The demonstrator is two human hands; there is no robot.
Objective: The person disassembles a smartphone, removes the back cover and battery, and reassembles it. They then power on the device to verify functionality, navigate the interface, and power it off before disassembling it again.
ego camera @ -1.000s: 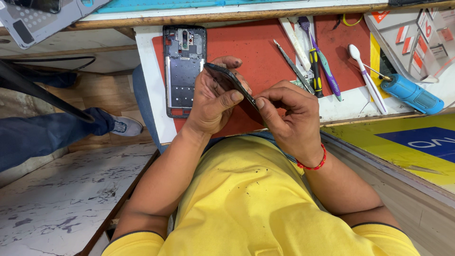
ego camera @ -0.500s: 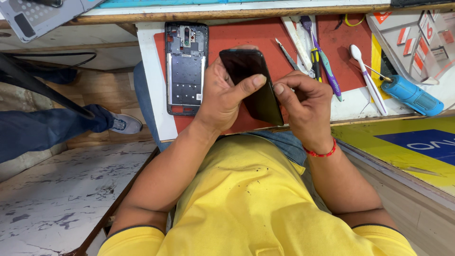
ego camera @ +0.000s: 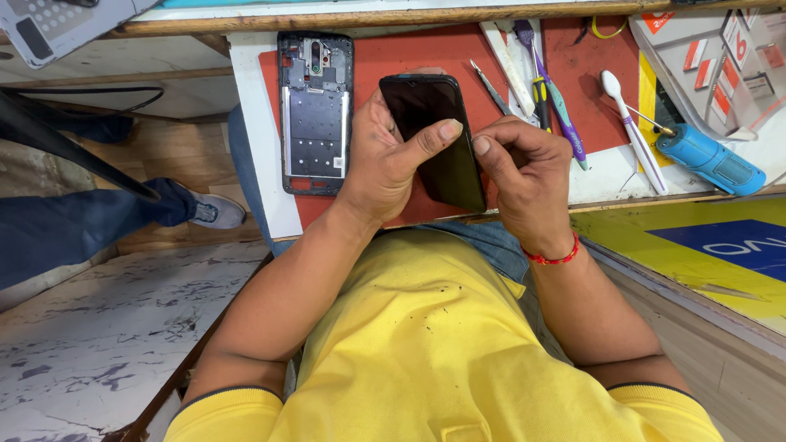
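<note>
- Head view: the left hand (ego camera: pixel 385 160) grips a black phone screen panel (ego camera: pixel 434 139) from its left side, thumb laid across the dark glass, fingers wrapped behind it.
- The right hand (ego camera: pixel 524 168) is curled closed at the panel's right edge, thumb tip touching that edge; whether it pinches a tool I cannot tell.
- The panel is held tilted just above the red work mat (ego camera: pixel 409 57), its lower end over the bench's near edge.
- An opened phone frame (ego camera: pixel 315 115) lies flat on the mat just left of the left hand, apart from it.
- Bare mat shows above the panel; to the right, tweezers (ego camera: pixel 491 88), a screwdriver (ego camera: pixel 540 90) and a purple-handled tool (ego camera: pixel 565 115) crowd close to the right hand.
- Farther right lie a white brush (ego camera: pixel 626 123) and a blue cylindrical tool (ego camera: pixel 708 160), well apart from the hands.
- At the top right sits a grey tray with red and white labels (ego camera: pixel 720 57).
- Below the bench's right edge is a yellow panel with a blue sign (ego camera: pixel 720 245).
</note>
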